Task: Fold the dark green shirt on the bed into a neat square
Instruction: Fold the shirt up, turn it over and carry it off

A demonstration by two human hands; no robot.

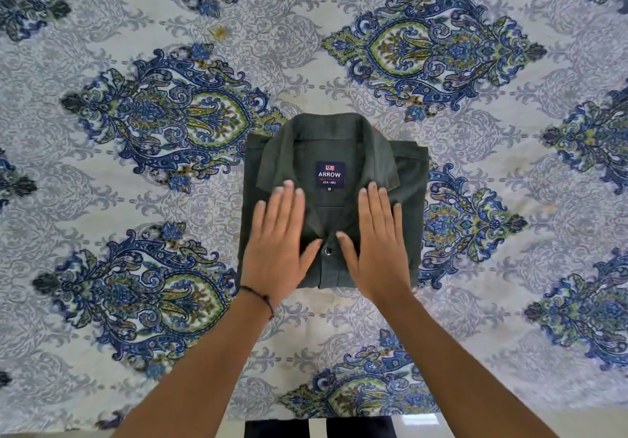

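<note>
The dark green shirt (334,145) lies folded into a compact square in the middle of the bed, collar up and away from me, with a navy "ARROW" label (330,175) showing inside the neck. My left hand (279,245) rests flat on the shirt's left front, fingers spread, a thin dark cord around the wrist. My right hand (377,244) lies flat on the right front in the same way. Between my thumbs a dark button (328,250) on the placket shows. Neither hand grips the cloth.
The bed is covered by a pale sheet (475,301) printed with blue and green paisley medallions, spreading on all sides of the shirt. The sheet's near edge runs along the bottom, with a strip of floor and dark trousers (285,430) below it.
</note>
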